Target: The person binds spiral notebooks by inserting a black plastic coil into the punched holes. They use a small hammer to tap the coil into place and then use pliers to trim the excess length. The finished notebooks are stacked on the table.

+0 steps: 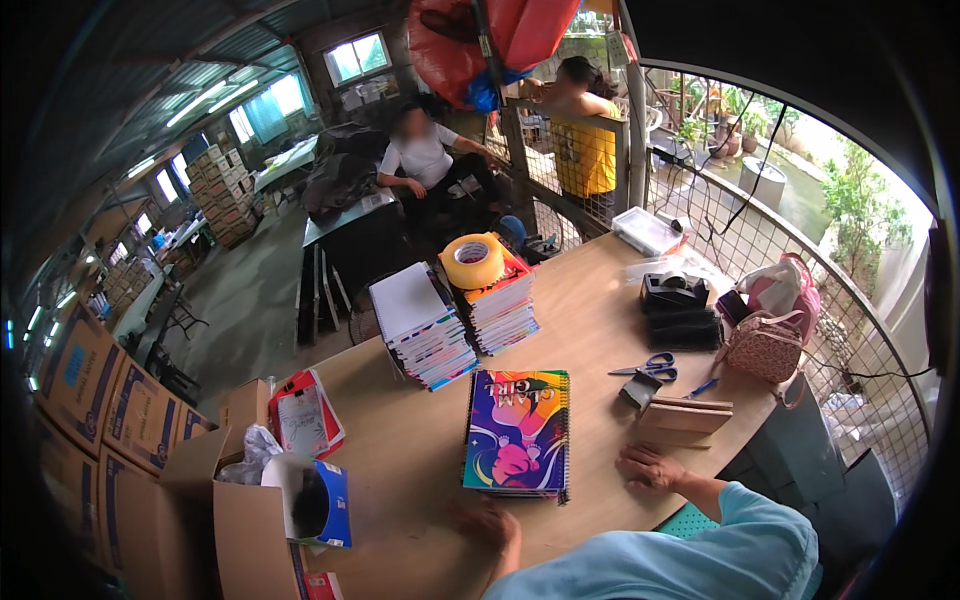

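Observation:
A stack of spiral notebooks with a colourful purple and orange cover [517, 430] lies on the wooden table [400, 430] in front of me. My left hand [490, 524] is low over the table, just below the stack's near edge, and its fingers are smeared by motion. To the right of the notebooks, my right hand [652, 468] rests on the tabletop with its fingers loosely apart and nothing in them. Just beyond it are a brown block-like piece [688, 416] and a small dark grey object [640, 390]. Blue-handled scissors [657, 368] and a blue pen [703, 387] lie farther back.
Two tall notebook stacks, one white-topped [425, 330], stand at the far edge; a yellow tape roll [473, 262] tops the other. A black tape dispenser [674, 291] and a patterned bag [765, 346] sit at right. Cardboard boxes [255, 530] crowd the left. Two people are beyond the table.

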Demonstrator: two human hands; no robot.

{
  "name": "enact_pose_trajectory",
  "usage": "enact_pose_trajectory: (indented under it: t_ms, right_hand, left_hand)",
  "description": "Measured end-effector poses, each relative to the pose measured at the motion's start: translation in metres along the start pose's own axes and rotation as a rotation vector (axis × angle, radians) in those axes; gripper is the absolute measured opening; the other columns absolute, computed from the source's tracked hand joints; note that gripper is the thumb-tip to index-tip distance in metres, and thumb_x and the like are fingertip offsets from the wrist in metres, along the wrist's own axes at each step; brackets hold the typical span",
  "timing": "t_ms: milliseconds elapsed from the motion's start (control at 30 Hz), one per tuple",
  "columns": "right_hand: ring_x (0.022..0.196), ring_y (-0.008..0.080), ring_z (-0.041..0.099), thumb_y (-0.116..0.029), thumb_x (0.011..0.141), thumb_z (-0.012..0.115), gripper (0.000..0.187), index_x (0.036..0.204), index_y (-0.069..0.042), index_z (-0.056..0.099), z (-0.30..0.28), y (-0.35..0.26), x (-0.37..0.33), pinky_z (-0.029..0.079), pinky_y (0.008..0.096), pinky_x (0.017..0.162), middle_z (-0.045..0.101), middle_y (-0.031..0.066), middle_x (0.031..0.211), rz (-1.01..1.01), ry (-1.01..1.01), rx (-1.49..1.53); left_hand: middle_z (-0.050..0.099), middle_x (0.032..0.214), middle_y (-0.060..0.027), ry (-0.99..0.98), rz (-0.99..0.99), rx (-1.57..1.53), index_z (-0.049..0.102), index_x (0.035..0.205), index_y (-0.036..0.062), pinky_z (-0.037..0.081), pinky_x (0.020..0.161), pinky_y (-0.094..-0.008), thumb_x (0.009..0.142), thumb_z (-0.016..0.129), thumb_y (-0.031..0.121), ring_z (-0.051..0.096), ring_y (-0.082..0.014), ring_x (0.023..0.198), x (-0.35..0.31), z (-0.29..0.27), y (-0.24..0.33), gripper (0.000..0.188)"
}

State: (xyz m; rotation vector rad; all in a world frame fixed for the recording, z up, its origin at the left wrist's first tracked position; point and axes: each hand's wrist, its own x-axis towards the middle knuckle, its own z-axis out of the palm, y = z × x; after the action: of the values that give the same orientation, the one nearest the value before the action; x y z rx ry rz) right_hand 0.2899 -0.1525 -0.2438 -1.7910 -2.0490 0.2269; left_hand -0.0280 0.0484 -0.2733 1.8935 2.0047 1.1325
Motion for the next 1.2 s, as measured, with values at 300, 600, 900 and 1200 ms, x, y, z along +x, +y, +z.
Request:
enact_pose_trajectory:
  t_ms: [300, 600, 900, 1200]
  right_hand:
    - [0.137, 0.0367, 0.038, -0.038, 0.088, 0.062, 0.063, 0.143, -0.013, 0.043, -0.002, -0.003, 0.0, 0.03, 0.0495, 0.114, 0.039, 0.0161, 0.149, 0.056, -0.052, 0.023]
    - [0.138, 0.0371, 0.037, -0.036, 0.085, 0.063, 0.067, 0.144, -0.013, 0.042, 0.007, 0.004, -0.005, 0.028, 0.0513, 0.115, 0.037, 0.0158, 0.151, 0.055, -0.052, -0.019]
    - [0.142, 0.0358, 0.03, -0.035, 0.089, 0.06, 0.068, 0.148, -0.013, 0.035, 0.006, 0.001, 0.001, 0.025, 0.0492, 0.117, 0.031, 0.0175, 0.154, 0.117, -0.164, 0.008]
    - [0.142, 0.0344, 0.032, -0.033, 0.089, 0.06, 0.062, 0.146, -0.015, 0.04, 0.02, -0.016, -0.003, 0.027, 0.0485, 0.116, 0.037, 0.012, 0.152, 0.17, 0.063, -0.156]
  left_hand:
    - [0.027, 0.154, -0.025, 0.005, 0.037, -0.016, 0.027, 0.148, -0.0027, 0.018, 0.112, -0.0599, 0.099, 0.043, 0.034, 0.024, -0.0416, 0.144, 0.002, 0.003, -0.005, 0.063]
    - [0.023, 0.155, -0.0272, -0.092, 0.065, 0.026, 0.024, 0.149, -0.0031, 0.021, 0.11, -0.0613, 0.097, 0.046, 0.033, 0.025, -0.0421, 0.143, 0.008, -0.021, 0.01, 0.066]
    - [0.022, 0.153, -0.0324, -0.156, 0.122, 0.17, 0.024, 0.148, -0.0054, 0.024, 0.111, -0.0577, 0.1, 0.041, 0.034, 0.027, -0.0473, 0.14, 0.003, -0.011, -0.019, 0.065]
    - [0.018, 0.153, -0.0325, -0.087, 0.264, -0.192, 0.021, 0.148, -0.0054, 0.017, 0.113, -0.0583, 0.099, 0.046, 0.043, 0.021, -0.0492, 0.141, 0.002, -0.032, -0.018, 0.074]
